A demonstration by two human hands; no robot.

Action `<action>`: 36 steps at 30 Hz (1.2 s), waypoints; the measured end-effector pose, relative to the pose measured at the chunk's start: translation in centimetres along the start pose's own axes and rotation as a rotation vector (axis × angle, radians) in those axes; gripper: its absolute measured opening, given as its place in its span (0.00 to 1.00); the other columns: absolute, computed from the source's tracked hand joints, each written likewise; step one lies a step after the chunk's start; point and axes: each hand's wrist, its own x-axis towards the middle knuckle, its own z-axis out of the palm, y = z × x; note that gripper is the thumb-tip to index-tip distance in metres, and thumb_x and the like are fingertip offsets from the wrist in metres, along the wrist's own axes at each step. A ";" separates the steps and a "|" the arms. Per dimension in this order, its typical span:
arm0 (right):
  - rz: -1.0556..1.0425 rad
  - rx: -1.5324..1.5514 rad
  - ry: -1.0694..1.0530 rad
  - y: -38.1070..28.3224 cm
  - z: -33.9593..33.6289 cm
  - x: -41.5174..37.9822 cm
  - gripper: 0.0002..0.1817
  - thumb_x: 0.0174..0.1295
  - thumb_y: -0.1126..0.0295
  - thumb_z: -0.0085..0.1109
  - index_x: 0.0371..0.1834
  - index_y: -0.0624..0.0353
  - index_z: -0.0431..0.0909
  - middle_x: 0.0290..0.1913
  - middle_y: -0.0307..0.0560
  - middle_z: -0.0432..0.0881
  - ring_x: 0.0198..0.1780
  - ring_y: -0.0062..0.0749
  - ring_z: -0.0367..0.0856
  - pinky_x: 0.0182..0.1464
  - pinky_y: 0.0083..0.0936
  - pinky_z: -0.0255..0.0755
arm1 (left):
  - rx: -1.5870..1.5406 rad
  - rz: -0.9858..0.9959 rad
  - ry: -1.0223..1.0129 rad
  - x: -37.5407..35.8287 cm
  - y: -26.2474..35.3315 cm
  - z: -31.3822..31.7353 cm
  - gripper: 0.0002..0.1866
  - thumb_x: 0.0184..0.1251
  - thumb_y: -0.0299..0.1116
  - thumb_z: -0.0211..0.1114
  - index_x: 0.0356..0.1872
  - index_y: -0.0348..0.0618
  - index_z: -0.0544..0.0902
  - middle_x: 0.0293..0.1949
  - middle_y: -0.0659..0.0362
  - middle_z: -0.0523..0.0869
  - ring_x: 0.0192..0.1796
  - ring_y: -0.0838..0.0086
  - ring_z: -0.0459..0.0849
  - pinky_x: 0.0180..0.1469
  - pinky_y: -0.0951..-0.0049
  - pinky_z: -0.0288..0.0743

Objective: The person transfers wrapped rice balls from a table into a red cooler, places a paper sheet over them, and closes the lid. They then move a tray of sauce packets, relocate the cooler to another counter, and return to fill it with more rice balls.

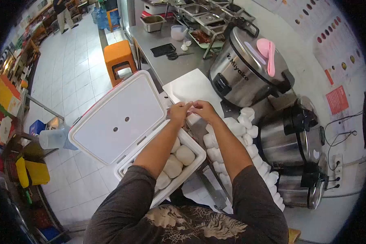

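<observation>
- Head view, left hand [179,112]: mostly closed, fingers curled inward, thumb and fingertips pinched on a small pale item [190,109].
- Right hand [204,110]: likewise mostly closed, fingers bent, fingertips meeting those of the left hand at the same small pale item; too small and covered to identify.
- Both hands: together at the near edge of a flat-topped white block [193,87] on the stainless-steel table [150,38]; contact with the block impossible to tell.
- Under the left forearm: a white cooler box [120,168], with its lid [118,112] swung open to the left and rounded white bundles [185,155] packed inside.
- Beside the right forearm: a heap of white plastic-wrapped bundles [233,127].
- Beyond the right hand: a Miyako rice cooker [242,69], with a pink rice paddle [271,61] lying on top.
</observation>
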 end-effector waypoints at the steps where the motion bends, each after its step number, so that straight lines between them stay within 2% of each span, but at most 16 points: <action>1: -0.026 -0.047 0.036 0.6 0.0 0.1 0.12 0.62 0.70 0.69 0.46 0.63 0.86 0.38 0.42 0.87 0.40 0.23 0.83 0.45 0.23 0.76 | -0.067 -0.021 -0.021 -0.2 0.2 0.0 0.16 0.69 0.38 0.72 0.24 0.45 0.78 0.26 0.65 0.79 0.28 0.78 0.79 0.36 0.72 0.83; 3: -0.079 -0.138 0.110 1.1 0.3 0.2 0.09 0.64 0.72 0.65 0.45 0.64 0.85 0.38 0.42 0.87 0.40 0.22 0.83 0.45 0.23 0.76 | -0.200 -0.064 -0.067 -0.5 0.4 0.0 0.13 0.70 0.37 0.72 0.27 0.44 0.80 0.28 0.64 0.80 0.30 0.77 0.80 0.41 0.71 0.85; 6: -0.199 -0.319 0.292 1.1 0.8 0.3 0.09 0.64 0.72 0.65 0.45 0.64 0.85 0.37 0.45 0.88 0.39 0.24 0.84 0.46 0.24 0.77 | -0.242 -0.096 -0.161 -0.8 0.6 -0.5 0.08 0.71 0.35 0.71 0.34 0.43 0.82 0.31 0.64 0.81 0.36 0.76 0.82 0.44 0.69 0.86; 9: -0.184 -0.212 0.323 0.4 1.1 0.2 0.09 0.64 0.71 0.67 0.45 0.62 0.86 0.38 0.46 0.88 0.40 0.27 0.86 0.46 0.25 0.78 | -0.156 -0.093 -0.128 -1.0 0.8 -0.4 0.08 0.70 0.33 0.70 0.33 0.46 0.80 0.32 0.66 0.81 0.40 0.77 0.82 0.43 0.67 0.85; 12: -0.167 -0.110 0.270 -0.7 0.8 -0.5 0.10 0.60 0.73 0.69 0.43 0.62 0.86 0.40 0.48 0.89 0.39 0.32 0.87 0.46 0.27 0.80 | -0.144 -0.052 -0.059 -0.5 0.5 -0.5 0.12 0.68 0.33 0.73 0.29 0.48 0.77 0.31 0.65 0.81 0.37 0.76 0.82 0.36 0.72 0.83; 15: -0.191 -0.153 0.242 -0.4 1.3 -1.2 0.11 0.61 0.71 0.70 0.44 0.62 0.86 0.41 0.46 0.88 0.42 0.31 0.87 0.48 0.29 0.80 | -0.165 -0.081 -0.046 -1.0 1.1 -0.1 0.17 0.66 0.36 0.76 0.25 0.51 0.73 0.28 0.67 0.78 0.29 0.78 0.78 0.31 0.73 0.79; 18: -0.223 -0.258 0.267 -0.3 2.1 -1.8 0.09 0.61 0.72 0.70 0.41 0.63 0.85 0.42 0.46 0.87 0.43 0.31 0.87 0.49 0.29 0.80 | -0.113 -0.114 -0.074 -1.1 1.7 -0.5 0.18 0.64 0.39 0.77 0.25 0.52 0.74 0.26 0.68 0.76 0.27 0.78 0.76 0.31 0.74 0.77; 21: -0.233 -0.199 0.326 -0.4 2.6 -1.5 0.07 0.60 0.72 0.69 0.39 0.62 0.85 0.42 0.47 0.86 0.43 0.33 0.87 0.47 0.29 0.80 | -0.071 -0.105 -0.092 -1.2 1.8 -0.7 0.18 0.64 0.42 0.77 0.24 0.52 0.74 0.25 0.69 0.75 0.29 0.78 0.76 0.33 0.72 0.78; 24: -0.233 -0.225 0.346 -0.8 2.2 -1.5 0.06 0.60 0.73 0.68 0.38 0.63 0.84 0.40 0.49 0.86 0.42 0.35 0.86 0.46 0.30 0.79 | -0.150 -0.169 -0.077 -0.8 1.4 -0.6 0.14 0.69 0.41 0.72 0.28 0.49 0.77 0.28 0.67 0.76 0.34 0.76 0.78 0.40 0.68 0.82; 27: -0.284 -0.298 0.383 0.0 1.7 -0.8 0.06 0.60 0.74 0.66 0.36 0.64 0.82 0.39 0.51 0.85 0.41 0.38 0.86 0.44 0.31 0.79 | -0.278 -0.163 -0.128 -0.5 0.9 -0.8 0.09 0.74 0.38 0.66 0.37 0.46 0.81 0.35 0.64 0.78 0.40 0.74 0.79 0.47 0.65 0.84; 30: -0.286 -0.303 0.427 0.2 1.7 -0.6 0.04 0.60 0.75 0.64 0.35 0.64 0.80 0.37 0.53 0.83 0.39 0.45 0.84 0.46 0.36 0.77 | -0.235 -0.183 -0.178 -0.4 0.9 -1.1 0.06 0.76 0.34 0.62 0.45 0.45 0.81 0.42 0.62 0.78 0.48 0.71 0.78 0.55 0.62 0.84; 33: -0.288 -0.306 0.471 0.6 1.6 -0.1 0.05 0.61 0.74 0.64 0.34 0.64 0.79 0.38 0.52 0.84 0.40 0.43 0.84 0.46 0.35 0.77 | -0.312 -0.215 -0.155 -0.2 1.0 -1.2 0.05 0.76 0.34 0.62 0.46 0.46 0.80 0.45 0.61 0.80 0.50 0.71 0.79 0.56 0.59 0.83; 36: -0.214 -0.119 0.412 0.4 1.9 -0.4 0.07 0.61 0.71 0.66 0.36 0.63 0.81 0.40 0.51 0.84 0.42 0.40 0.84 0.47 0.34 0.78 | -0.336 -0.232 -0.155 -0.2 1.2 -1.1 0.05 0.76 0.33 0.62 0.45 0.46 0.80 0.46 0.61 0.80 0.50 0.71 0.79 0.55 0.58 0.82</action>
